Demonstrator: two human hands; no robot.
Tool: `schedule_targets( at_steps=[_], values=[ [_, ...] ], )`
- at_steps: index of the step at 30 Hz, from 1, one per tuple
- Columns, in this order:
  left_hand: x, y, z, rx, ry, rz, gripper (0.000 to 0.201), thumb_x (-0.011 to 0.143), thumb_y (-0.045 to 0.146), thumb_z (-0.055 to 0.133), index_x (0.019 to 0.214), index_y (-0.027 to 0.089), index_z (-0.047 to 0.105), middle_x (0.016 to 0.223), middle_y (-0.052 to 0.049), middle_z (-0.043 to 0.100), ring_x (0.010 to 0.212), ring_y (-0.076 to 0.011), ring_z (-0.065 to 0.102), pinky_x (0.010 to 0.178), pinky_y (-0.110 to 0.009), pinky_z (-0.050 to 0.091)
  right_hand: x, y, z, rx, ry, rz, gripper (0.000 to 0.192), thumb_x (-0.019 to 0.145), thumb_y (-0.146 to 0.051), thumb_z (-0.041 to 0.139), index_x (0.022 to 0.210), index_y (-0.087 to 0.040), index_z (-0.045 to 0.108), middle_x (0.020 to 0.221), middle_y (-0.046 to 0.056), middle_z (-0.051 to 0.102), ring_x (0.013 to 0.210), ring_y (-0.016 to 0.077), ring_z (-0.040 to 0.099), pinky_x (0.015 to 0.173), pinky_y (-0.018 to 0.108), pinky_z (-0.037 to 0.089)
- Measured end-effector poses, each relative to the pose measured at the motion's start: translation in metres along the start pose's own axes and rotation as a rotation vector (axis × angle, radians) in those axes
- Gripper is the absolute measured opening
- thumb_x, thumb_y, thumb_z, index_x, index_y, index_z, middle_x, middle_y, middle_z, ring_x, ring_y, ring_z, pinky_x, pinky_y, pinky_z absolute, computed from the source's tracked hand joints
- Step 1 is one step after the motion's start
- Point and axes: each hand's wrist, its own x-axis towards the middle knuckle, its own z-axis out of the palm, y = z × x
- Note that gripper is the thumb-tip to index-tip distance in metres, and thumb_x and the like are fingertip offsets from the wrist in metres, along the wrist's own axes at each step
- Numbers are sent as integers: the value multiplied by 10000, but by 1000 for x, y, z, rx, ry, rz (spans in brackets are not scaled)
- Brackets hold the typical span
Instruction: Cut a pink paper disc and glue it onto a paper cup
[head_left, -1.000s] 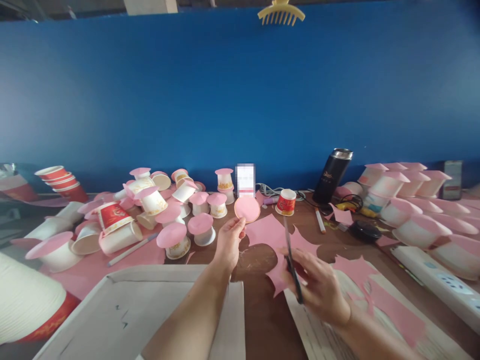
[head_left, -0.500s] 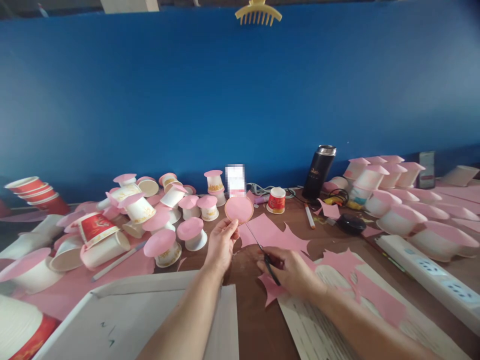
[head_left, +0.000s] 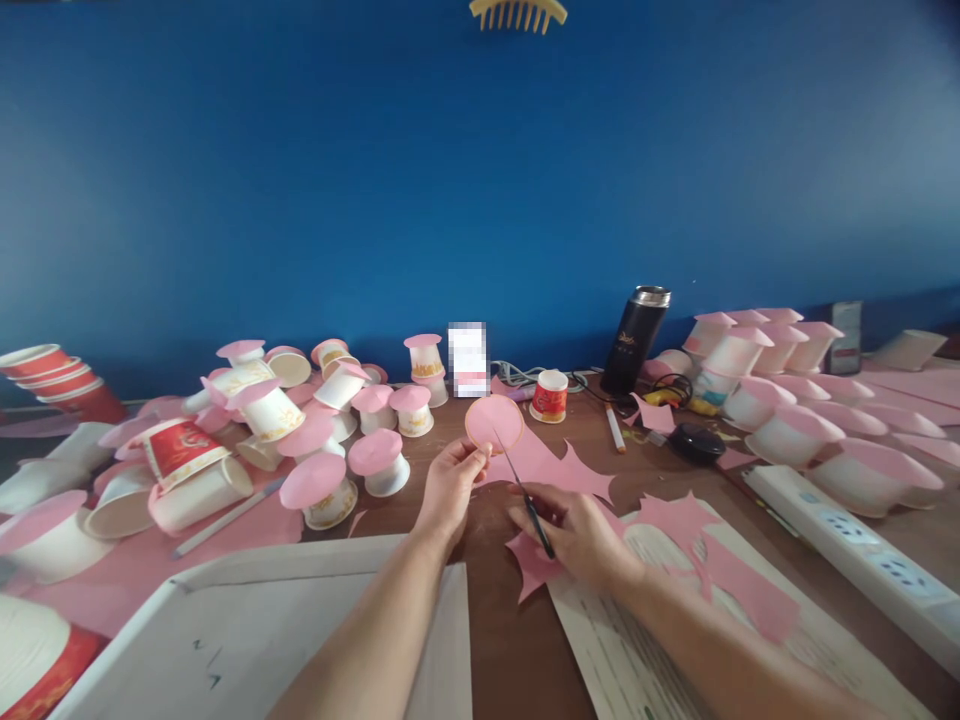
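the left hand [head_left: 448, 478] pinches a pink paper disc [head_left: 493, 423] by its lower edge, thumb and fingertips closed on the rim so the round face stands up toward the camera and most of its outline stays free of the fingers. the right hand [head_left: 577, 530] is curled shut around the handles of a pair of scissors [head_left: 525, 495], with the thin blades together and pointing up toward eleven o'clock, so that the tip lies right at the disc's lower edge; that hold looks suited to working along the rim, though whether the blades actually touch the paper cannot be told. under and just beyond the right hand lies the pink offcut sheet [head_left: 559, 470], ragged with curved bites, flat on the brown table [head_left: 510, 640], and more pink scraps [head_left: 720, 565] trail off toward four o'clock over a pale slatted board [head_left: 637, 650]. at nine to ten o'clock from the hands sits a jumble of upturned paper cups [head_left: 322, 490], many capped with pink discs of the same kind, and a similar batch of capped cups [head_left: 787, 400] is lined up at two o'clock. a small red cup [head_left: 549, 396] stands upright at twelve o'clock, a black flask [head_left: 634, 340] at one o'clock, and a white power strip [head_left: 847, 545] runs along the right. a shallow cardboard tray [head_left: 247, 620] rests under the left forearm at seven o'clock.
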Motion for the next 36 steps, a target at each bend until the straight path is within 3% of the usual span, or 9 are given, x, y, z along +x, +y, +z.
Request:
schedule_targets(
  at_steps=[11, 23, 36],
  values=[
    [0, -3, 2, 37, -21, 49, 217, 748, 359, 702, 841, 166, 669, 658, 24, 520, 597, -69, 433, 580, -190, 340, 0, 1, 0, 11, 33, 8, 305, 831, -462, 593, 839, -167, 669, 621, -29, 467, 575, 92, 365, 485, 193, 317],
    [-2, -1, 4, 99, -16, 103, 271, 763, 359, 685, 984, 202, 680, 728, 12, 569, 618, -78, 456, 585, -197, 361, 0, 1, 0, 12, 32, 15, 320, 836, -472, 575, 834, -169, 676, 645, -15, 547, 573, 106, 444, 525, 215, 360],
    [-2, 2, 5, 89, -38, 104, 293, 753, 333, 691, 1009, 191, 676, 698, 19, 546, 579, -68, 435, 551, -193, 343, -3, -1, -3, -47, 37, 11, 344, 824, -499, 575, 838, -175, 688, 626, -13, 554, 554, 115, 447, 519, 224, 356]
  ],
)
